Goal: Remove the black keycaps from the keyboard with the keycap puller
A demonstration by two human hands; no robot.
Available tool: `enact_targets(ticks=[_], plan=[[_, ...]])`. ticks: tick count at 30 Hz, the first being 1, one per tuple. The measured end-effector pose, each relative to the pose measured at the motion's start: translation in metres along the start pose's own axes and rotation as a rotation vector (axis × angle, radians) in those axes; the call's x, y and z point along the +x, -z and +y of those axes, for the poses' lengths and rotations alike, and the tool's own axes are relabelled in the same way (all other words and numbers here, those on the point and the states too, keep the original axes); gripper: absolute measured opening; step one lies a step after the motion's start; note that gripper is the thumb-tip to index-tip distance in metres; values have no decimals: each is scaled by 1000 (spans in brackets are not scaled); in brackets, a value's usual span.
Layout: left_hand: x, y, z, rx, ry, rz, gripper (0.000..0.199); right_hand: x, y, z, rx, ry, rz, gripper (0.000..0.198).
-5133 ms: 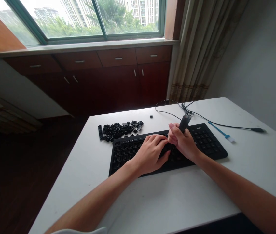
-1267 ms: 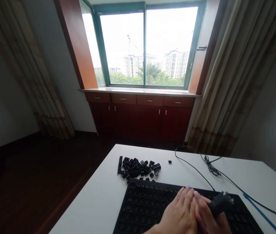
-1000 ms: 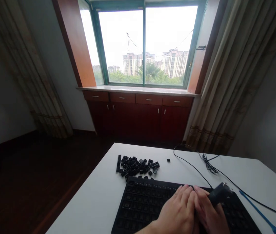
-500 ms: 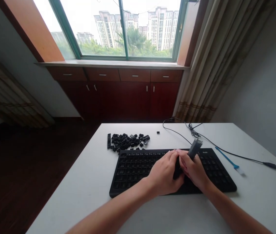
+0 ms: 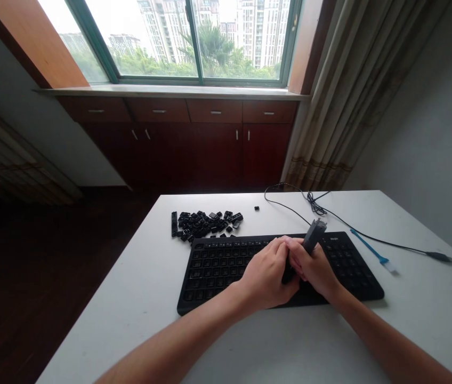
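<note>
My right hand (image 5: 313,268) is closed around a dark grey stick-shaped tool (image 5: 315,234), whose upper end looks clear or wiry and points up and away. Pressed against it, my left hand (image 5: 268,274) has its fingers curled round a black object (image 5: 288,273), mostly hidden between the two palms. I cannot tell whether that black part belongs to the grey tool. Both hands are over the middle of a black keyboard (image 5: 210,269) with its keycaps off. Behind its left half lies a pile of loose black keycaps (image 5: 200,224).
A blue-handled brush (image 5: 372,248) with pale bristles lies right of the keyboard. Beyond it runs a black cable (image 5: 394,245), bundled at the back and ending in a plug (image 5: 440,257). One lone keycap (image 5: 257,208) sits near the back edge of the white table (image 5: 138,277).
The view has tilted slightly downward, so the whole scene sits higher in the picture. Both hands stay together over the keyboard, with the grey tool still in my right hand.
</note>
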State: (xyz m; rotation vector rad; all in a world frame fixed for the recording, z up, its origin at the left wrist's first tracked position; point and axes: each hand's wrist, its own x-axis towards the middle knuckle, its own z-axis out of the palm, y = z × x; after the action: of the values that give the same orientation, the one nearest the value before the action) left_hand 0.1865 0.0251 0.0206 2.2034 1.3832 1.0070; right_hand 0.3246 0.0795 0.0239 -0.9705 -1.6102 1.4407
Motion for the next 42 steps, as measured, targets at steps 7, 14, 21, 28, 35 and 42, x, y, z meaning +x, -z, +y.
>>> enact_targets(ticks=[7, 14, 21, 28, 35, 42], plan=[[-5, -13, -13, 157, -165, -15, 52, -8, 0, 3, -34, 114, -37, 52], [-3, -8, -7, 166, -116, -49, 42, -4, -1, 0, 156, 105, 10, 54], [-2, -9, -8, 171, -81, -61, 47, 2, -2, 7, 285, 18, 19, 55], [0, 3, -6, 129, -21, -112, 41, 5, -1, 2, 469, -50, 146, 54], [9, 49, -10, 227, 45, -259, 42, 8, 2, -3, 585, -110, 219, 51], [14, 62, -8, 243, 7, -344, 25, 6, 1, -2, 525, -62, 128, 52]])
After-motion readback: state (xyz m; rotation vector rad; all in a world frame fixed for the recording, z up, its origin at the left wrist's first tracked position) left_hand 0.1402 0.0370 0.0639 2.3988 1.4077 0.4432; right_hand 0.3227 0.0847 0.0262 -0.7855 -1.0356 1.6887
